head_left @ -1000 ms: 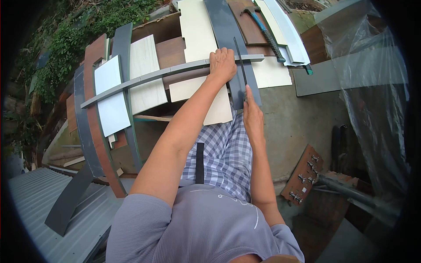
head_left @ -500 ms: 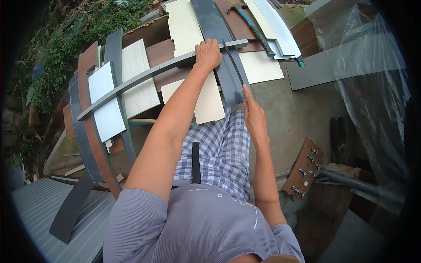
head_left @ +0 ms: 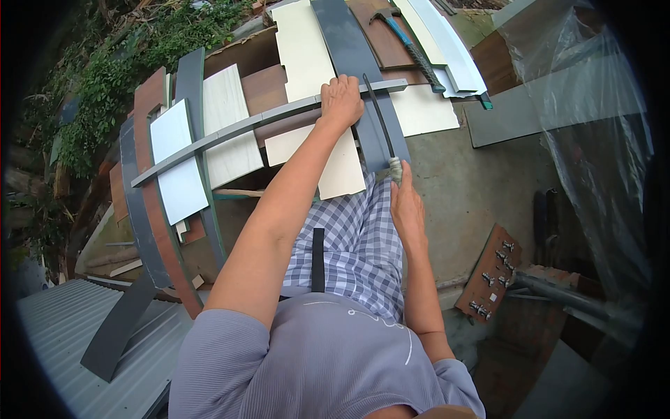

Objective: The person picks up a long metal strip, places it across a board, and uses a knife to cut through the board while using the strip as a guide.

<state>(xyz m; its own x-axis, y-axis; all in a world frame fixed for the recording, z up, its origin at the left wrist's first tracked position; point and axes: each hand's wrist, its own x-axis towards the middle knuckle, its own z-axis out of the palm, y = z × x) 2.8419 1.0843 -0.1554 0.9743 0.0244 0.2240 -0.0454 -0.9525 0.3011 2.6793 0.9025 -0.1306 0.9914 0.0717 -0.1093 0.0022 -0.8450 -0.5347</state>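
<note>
An outdoor woodworking yard — stacked board offcuts (head_left: 227, 115), a hammer (head_left: 408, 42), corrugated roofing (head_left: 63, 328), ivy (head_left: 105, 70) behind.

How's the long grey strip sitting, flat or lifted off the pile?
Flat. The grey strip lies across the stacked boards, pressed by the left hand; the right hand works a file across it.

Hammer (head_left: 408, 43) with blue handle lies on my board pile up top; white panel (head_left: 178, 160) left, cream board (head_left: 303, 49) beside a dark grey plank (head_left: 342, 35); brown board with bolts (head_left: 488, 276) right; plastic sheet (head_left: 593, 105) hangs far right
</note>
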